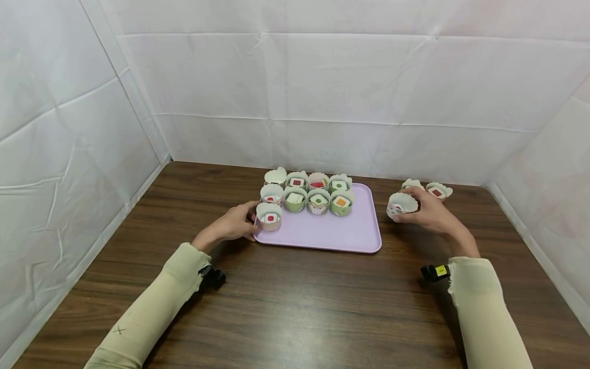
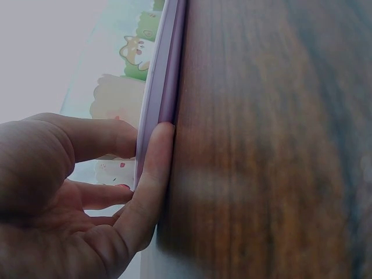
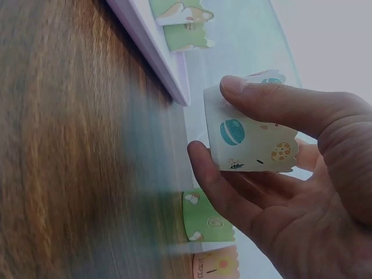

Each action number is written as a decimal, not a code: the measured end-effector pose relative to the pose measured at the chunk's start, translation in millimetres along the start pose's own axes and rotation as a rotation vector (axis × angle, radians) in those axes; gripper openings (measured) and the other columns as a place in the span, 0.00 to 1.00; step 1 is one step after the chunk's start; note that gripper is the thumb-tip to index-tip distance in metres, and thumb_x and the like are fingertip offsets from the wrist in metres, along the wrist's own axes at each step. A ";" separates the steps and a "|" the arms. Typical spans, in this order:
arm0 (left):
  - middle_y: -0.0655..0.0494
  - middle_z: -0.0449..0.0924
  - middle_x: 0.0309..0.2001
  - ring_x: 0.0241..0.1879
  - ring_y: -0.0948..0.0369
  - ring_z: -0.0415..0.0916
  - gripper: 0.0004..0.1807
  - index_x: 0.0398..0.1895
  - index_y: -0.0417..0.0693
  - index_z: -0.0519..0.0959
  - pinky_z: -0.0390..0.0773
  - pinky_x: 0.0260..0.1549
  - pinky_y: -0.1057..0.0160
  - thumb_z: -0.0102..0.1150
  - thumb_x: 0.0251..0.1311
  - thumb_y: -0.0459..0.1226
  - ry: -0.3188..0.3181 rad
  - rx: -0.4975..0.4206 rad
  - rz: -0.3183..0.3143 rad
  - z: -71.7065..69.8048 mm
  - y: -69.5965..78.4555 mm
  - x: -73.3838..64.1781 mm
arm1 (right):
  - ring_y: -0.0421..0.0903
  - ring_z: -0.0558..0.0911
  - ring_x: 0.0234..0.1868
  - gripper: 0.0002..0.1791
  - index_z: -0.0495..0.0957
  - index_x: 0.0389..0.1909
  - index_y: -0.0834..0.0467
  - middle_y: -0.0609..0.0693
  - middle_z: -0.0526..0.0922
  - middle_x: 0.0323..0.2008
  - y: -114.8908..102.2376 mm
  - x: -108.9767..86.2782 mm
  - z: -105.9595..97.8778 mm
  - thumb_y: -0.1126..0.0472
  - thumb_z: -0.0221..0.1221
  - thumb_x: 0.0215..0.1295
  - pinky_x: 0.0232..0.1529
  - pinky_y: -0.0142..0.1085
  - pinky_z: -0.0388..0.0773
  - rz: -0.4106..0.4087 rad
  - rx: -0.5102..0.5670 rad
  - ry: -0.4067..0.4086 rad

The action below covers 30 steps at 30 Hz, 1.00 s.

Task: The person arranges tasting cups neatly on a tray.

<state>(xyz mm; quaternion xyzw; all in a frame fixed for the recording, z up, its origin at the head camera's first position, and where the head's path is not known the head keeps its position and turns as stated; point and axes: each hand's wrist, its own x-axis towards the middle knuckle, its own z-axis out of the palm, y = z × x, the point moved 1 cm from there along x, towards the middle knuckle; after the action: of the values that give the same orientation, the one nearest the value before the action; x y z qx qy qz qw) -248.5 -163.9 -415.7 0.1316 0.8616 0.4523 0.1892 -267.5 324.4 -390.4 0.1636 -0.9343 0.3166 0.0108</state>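
Note:
My right hand (image 1: pixel 426 207) grips a white paper baking cup (image 3: pixel 250 136) printed with macarons and cookies, thumb on one side and fingers on the other. The cup is held off the table, right of the lilac tray (image 1: pixel 322 236); a small white piece with dark red shows inside. At the tray's front left corner, my left hand (image 1: pixel 237 221) holds the rim between thumb and fingers, right beside a pale cup (image 1: pixel 269 217) with a white and red piece. Several more filled cups, such as a green one (image 1: pixel 341 203) with an orange-topped piece, stand in rows on the tray.
Behind my right hand, a green cup (image 1: pixel 412 183) and a cup with a dark red square piece (image 1: pixel 438 190) stand on the dark wooden table (image 1: pixel 295 302). White sheeting (image 1: pixel 322 92) rises along the table's back and sides.

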 end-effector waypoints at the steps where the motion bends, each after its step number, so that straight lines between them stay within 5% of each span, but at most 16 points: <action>1: 0.38 0.68 0.48 0.35 0.56 0.80 0.45 0.81 0.33 0.50 0.92 0.36 0.60 0.58 0.61 0.23 0.000 0.000 0.000 -0.1 0.1 0.0 | 0.54 0.78 0.49 0.36 0.72 0.64 0.66 0.64 0.80 0.51 -1.4 0.3 0.8 0.59 0.76 0.57 0.45 0.24 0.72 -0.008 -0.003 0.004; 9: 0.38 0.68 0.47 0.34 0.56 0.81 0.45 0.81 0.33 0.50 0.92 0.35 0.60 0.58 0.61 0.23 0.003 0.002 0.006 -0.3 0.1 -0.9 | 0.54 0.78 0.50 0.36 0.74 0.62 0.64 0.62 0.82 0.52 -17.0 7.8 12.9 0.58 0.77 0.55 0.50 0.32 0.73 -0.041 -0.016 0.011; 16: 0.38 0.69 0.47 0.33 0.57 0.81 0.45 0.81 0.33 0.51 0.92 0.34 0.60 0.59 0.61 0.22 0.010 -0.001 0.012 1.2 0.8 -0.1 | 0.57 0.80 0.54 0.35 0.73 0.64 0.63 0.64 0.82 0.56 -36.6 12.8 22.6 0.56 0.76 0.58 0.56 0.50 0.78 -0.050 -0.022 -0.024; 30: 0.40 0.69 0.46 0.32 0.57 0.81 0.45 0.80 0.32 0.52 0.92 0.33 0.60 0.60 0.59 0.22 0.011 0.000 0.015 1.1 0.3 0.9 | 0.57 0.80 0.56 0.38 0.70 0.68 0.58 0.63 0.81 0.61 -76.8 24.4 45.8 0.53 0.74 0.60 0.54 0.51 0.80 -0.075 -0.050 -0.072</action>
<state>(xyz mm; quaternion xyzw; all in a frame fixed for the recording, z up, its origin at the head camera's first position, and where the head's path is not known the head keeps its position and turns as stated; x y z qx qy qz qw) -248.8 -162.5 -416.3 0.1356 0.8616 0.4546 0.1808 -262.7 232.6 -378.8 0.2094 -0.9349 0.2864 -0.0068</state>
